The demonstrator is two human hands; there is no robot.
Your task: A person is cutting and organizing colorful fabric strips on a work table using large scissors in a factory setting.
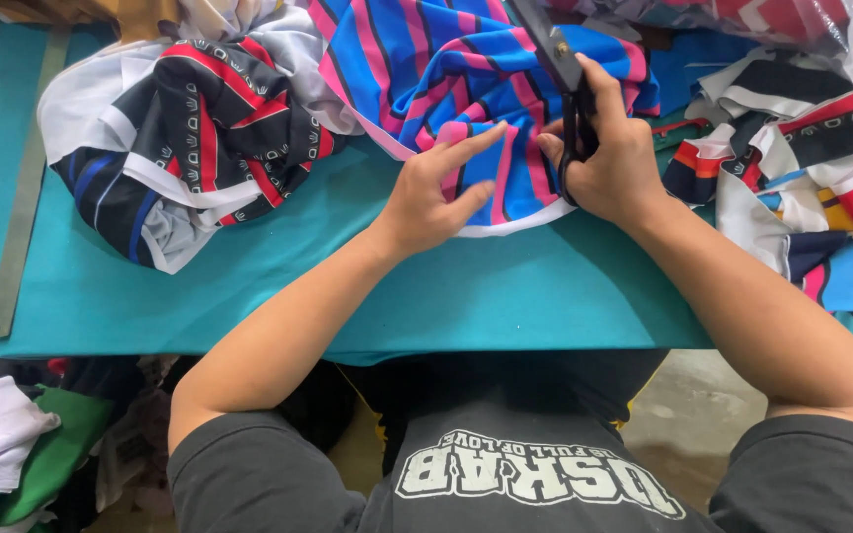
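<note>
On the teal bench [249,286], both forearms reach forward from the near edge. The left hand [433,192] lies palm down, fingers spread and pressing flat on the striped fabric [446,69]. The right hand [609,158] is closed around the handles of black scissors [563,74], whose blades point away up over the cloth. The fabric is blue with pink and black stripes and a white hem, rumpled, lying at the bench's middle far side. A black, red and white cloth pile [190,138] sits to its left, a metal ruler [27,188] along the left edge.
</note>
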